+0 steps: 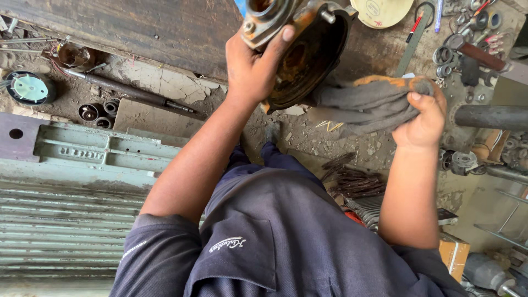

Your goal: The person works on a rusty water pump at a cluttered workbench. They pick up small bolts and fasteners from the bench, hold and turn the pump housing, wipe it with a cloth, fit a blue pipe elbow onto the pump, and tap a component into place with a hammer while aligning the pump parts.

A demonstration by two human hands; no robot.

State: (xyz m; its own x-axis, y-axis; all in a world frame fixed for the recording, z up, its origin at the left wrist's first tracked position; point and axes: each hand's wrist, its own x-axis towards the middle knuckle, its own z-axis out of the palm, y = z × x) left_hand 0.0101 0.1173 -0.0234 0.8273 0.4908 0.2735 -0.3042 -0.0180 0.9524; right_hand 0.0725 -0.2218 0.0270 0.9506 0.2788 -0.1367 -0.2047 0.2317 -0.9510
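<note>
Two hands work one part: the left hand (254, 66) wraps its fingers and thumb around the flange of a rusty round metal housing (300, 52), which looks heavy, rigid and gritty, best gripped at its rim. Just right of the housing, the right hand (426, 118) clenches a soft grey rag (366, 102) touching it.

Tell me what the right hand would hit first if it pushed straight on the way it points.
Most likely the rusty round metal housing: the right hand presses a grey, rust-stained rag toward it, and the rag looks to be touching its rim already, though depth is uncertain.
</note>
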